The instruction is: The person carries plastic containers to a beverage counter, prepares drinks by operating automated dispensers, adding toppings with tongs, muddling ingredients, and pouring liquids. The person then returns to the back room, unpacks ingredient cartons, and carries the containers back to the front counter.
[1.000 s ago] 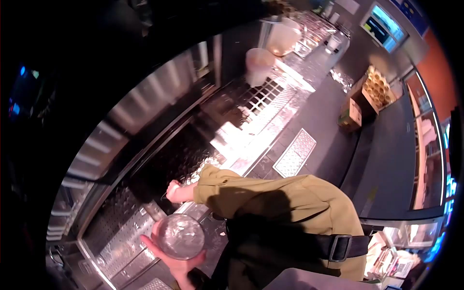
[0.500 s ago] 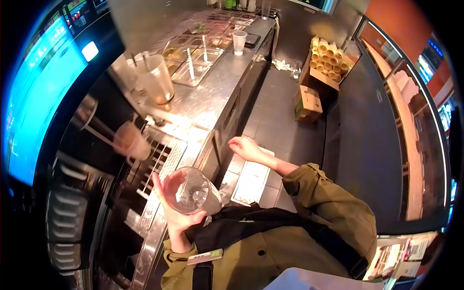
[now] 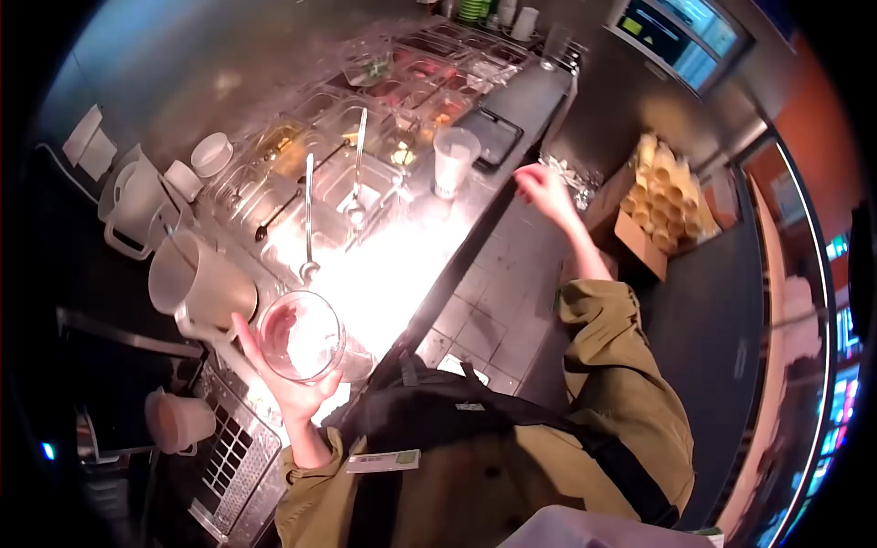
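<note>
My left hand [image 3: 294,391] grips a clear, wide-mouthed plastic pitcher [image 3: 301,336] from its near side, thumb and fingers around it. Glare hides much of the pitcher's lower part. My right hand [image 3: 546,190] is stretched forward above the floor, just past the counter edge, holding nothing visible; its fingers are loosely bent and partly apart. To its left, a translucent plastic cup [image 3: 455,161] stands on the steel counter [image 3: 402,256], with a gap between hand and cup. A dark tray [image 3: 493,137] lies behind the cup.
Metal ingredient pans [image 3: 315,151] line the counter, some with long-handled spoons [image 3: 359,169]. White measuring jugs [image 3: 201,279] stand at the left, above a drain grate [image 3: 227,461]. A cardboard box [image 3: 639,245] of rolled cones or sleeves [image 3: 671,192] is at the right.
The view has swung toward the pans. My right hand has reached forward, nearer the plastic cup. My left hand still carries the pitcher, now beside the white jugs at the counter.
</note>
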The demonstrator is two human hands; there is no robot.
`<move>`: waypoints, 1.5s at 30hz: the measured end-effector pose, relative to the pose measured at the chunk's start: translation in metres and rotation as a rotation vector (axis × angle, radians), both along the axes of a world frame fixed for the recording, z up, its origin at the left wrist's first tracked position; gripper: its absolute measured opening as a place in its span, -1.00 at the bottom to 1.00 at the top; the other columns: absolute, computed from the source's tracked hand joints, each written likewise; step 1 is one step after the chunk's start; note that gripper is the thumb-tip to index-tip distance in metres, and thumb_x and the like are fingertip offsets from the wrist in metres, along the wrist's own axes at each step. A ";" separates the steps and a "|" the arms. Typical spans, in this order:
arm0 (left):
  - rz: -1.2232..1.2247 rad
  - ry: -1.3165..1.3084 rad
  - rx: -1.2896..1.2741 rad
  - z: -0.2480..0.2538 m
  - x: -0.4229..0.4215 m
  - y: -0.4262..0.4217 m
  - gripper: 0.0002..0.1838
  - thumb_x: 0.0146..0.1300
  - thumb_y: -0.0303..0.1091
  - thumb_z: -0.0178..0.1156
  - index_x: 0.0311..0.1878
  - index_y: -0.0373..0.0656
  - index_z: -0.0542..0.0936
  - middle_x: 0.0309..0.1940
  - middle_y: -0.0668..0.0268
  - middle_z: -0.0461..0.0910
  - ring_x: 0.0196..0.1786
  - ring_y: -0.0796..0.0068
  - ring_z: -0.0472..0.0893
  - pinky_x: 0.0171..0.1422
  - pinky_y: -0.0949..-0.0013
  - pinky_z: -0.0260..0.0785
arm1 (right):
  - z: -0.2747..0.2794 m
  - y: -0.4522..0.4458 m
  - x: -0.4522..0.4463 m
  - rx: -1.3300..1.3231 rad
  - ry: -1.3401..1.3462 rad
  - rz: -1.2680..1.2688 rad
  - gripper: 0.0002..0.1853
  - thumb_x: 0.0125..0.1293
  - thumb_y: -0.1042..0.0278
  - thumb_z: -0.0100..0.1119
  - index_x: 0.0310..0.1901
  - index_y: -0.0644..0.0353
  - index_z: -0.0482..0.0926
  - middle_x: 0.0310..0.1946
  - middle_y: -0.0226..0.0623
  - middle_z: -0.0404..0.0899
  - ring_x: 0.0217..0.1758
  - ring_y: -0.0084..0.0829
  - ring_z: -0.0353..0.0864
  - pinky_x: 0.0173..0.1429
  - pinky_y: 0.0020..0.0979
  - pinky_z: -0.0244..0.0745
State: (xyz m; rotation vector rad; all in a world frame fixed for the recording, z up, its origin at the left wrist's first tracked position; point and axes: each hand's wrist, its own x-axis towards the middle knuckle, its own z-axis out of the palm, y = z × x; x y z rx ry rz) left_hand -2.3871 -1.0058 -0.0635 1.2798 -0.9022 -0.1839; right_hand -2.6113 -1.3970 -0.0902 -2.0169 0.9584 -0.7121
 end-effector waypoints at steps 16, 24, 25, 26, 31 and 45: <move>0.688 -0.056 0.639 -0.009 0.013 -0.276 0.21 -0.40 -0.25 0.42 0.35 -0.15 -0.15 0.12 0.02 0.25 0.12 0.17 0.35 0.23 0.22 0.15 | -0.147 -0.250 0.314 -1.188 0.514 1.333 -0.79 -0.09 0.30 0.16 -0.39 0.19 0.55 -0.39 -0.23 0.57 -0.26 -0.24 0.55 -0.22 -0.28 0.44; 0.631 -0.227 0.961 -0.006 0.009 -0.315 0.18 -0.39 -0.23 0.42 0.32 -0.20 -0.10 0.06 -0.06 0.29 0.09 0.02 0.37 0.13 0.15 0.27 | -0.061 -0.251 0.330 -0.984 0.889 1.528 -0.82 -0.02 0.34 0.09 -0.42 0.22 0.61 -0.41 -0.12 0.58 -0.27 -0.22 0.59 -0.26 -0.26 0.47; 0.607 -0.224 0.986 -0.005 0.010 -0.320 0.18 -0.39 -0.23 0.42 0.32 -0.20 -0.10 0.05 -0.06 0.29 0.09 0.02 0.37 0.13 0.16 0.27 | -0.066 -0.250 0.333 -1.010 0.880 1.538 -0.83 -0.03 0.37 0.07 -0.43 0.24 0.60 -0.43 -0.10 0.58 -0.28 -0.22 0.59 -0.28 -0.25 0.47; 0.583 -0.224 1.007 -0.005 0.013 -0.326 0.18 -0.39 -0.24 0.42 0.32 -0.19 -0.10 0.05 -0.06 0.29 0.09 0.01 0.37 0.13 0.16 0.27 | -0.069 -0.248 0.335 -0.999 0.878 1.551 -0.82 -0.02 0.40 0.03 -0.41 0.23 0.60 -0.41 -0.10 0.58 -0.26 -0.22 0.59 -0.27 -0.25 0.47; 0.485 -0.205 1.078 -0.009 0.025 -0.350 0.16 -0.38 -0.26 0.39 0.33 -0.15 -0.11 0.06 -0.05 0.29 0.08 -0.01 0.37 0.11 0.17 0.30 | -0.070 -0.258 0.329 -0.986 0.821 1.569 -0.78 0.02 0.43 -0.06 -0.38 0.20 0.61 -0.38 -0.12 0.59 -0.26 -0.22 0.59 -0.25 -0.24 0.47; 0.275 -0.165 0.933 -0.015 0.061 -0.381 0.18 -0.38 -0.27 0.39 0.33 -0.19 -0.13 0.07 -0.06 0.28 0.14 0.01 0.31 0.22 0.16 0.17 | 0.046 -0.303 0.308 -0.650 0.481 1.488 -0.68 0.17 0.03 0.00 -0.15 0.03 0.53 -0.46 -0.10 0.52 -0.40 -0.11 0.51 -0.35 -0.21 0.36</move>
